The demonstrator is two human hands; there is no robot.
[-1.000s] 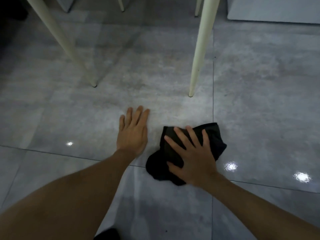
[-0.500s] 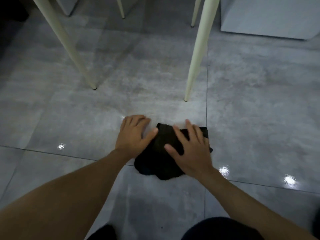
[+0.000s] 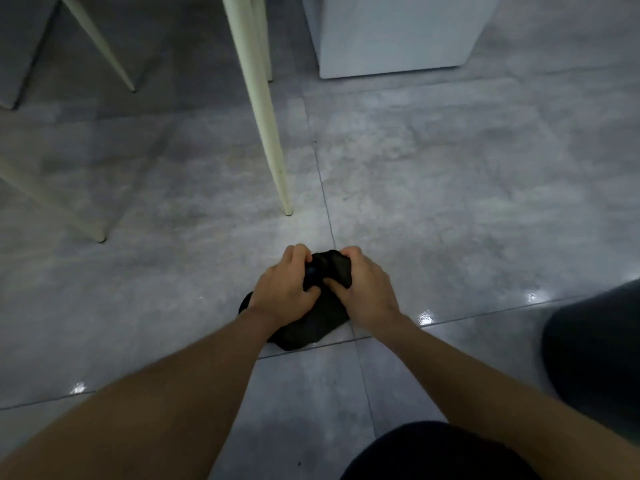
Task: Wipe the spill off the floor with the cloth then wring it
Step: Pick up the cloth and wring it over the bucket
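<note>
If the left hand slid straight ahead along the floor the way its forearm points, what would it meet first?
Probably bare grey tiled floor at first. The left hand, closed on the black cloth, points up and slightly right, so it would likely pass near the foot of the cream tapered furniture leg; depth is unclear.

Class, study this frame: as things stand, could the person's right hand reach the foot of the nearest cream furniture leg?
Probably yes. The right hand is closed on the black cloth, yet only bare floor lies between it and the leg's foot, a little way ahead.
</note>
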